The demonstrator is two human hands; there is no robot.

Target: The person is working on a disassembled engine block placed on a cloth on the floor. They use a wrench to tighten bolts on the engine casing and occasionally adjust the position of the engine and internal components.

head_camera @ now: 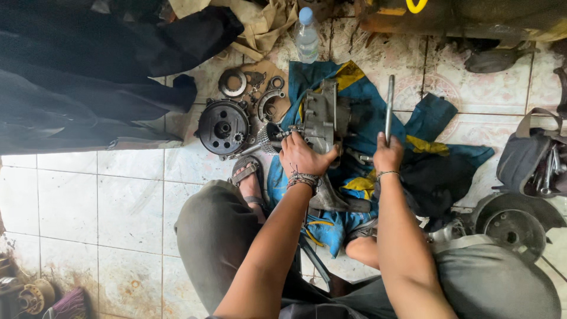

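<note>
Left hand (302,157) pressed on the metal case (321,121) — right hand (387,155) clamped around the rod (388,106). Could slip on the cloth (434,118) — pinched fingers.

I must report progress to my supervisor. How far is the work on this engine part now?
Done: a round clutch-like disc and small rings lie removed on the tiles. In hand: the left hand steadies the grey metal casing on the blue cloth; the right hand grips a long metal bar. Left: the casing looks unopened.
</note>
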